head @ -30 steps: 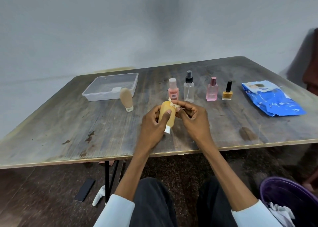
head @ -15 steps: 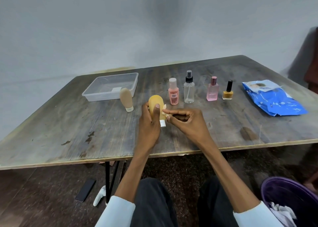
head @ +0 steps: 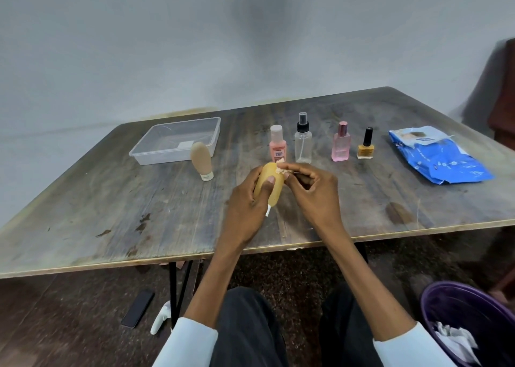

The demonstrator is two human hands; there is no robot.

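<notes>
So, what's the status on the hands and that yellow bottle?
Left hand grips yellow bottle upside down. Right hand pinches white scrap at its top. Nothing blocking.

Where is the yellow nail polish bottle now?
The yellow nail polish bottle stands on the table, right of centre in the head view, between the pink perfume bottle and the blue packet.

A single wide-angle camera sits on the person's head, looking forward and down. It faces the far wall point(head: 167, 46) across the bench point(head: 111, 213), whose near edge runs across the lower half of the frame and bows with the lens. The left hand point(head: 245, 210) and right hand point(head: 315, 196) lie near the centre, close to the lens, forearms rising from the bottom edge. The lap point(head: 250, 325) and the floor point(head: 69, 311) under the bench fill the bottom strip.
</notes>
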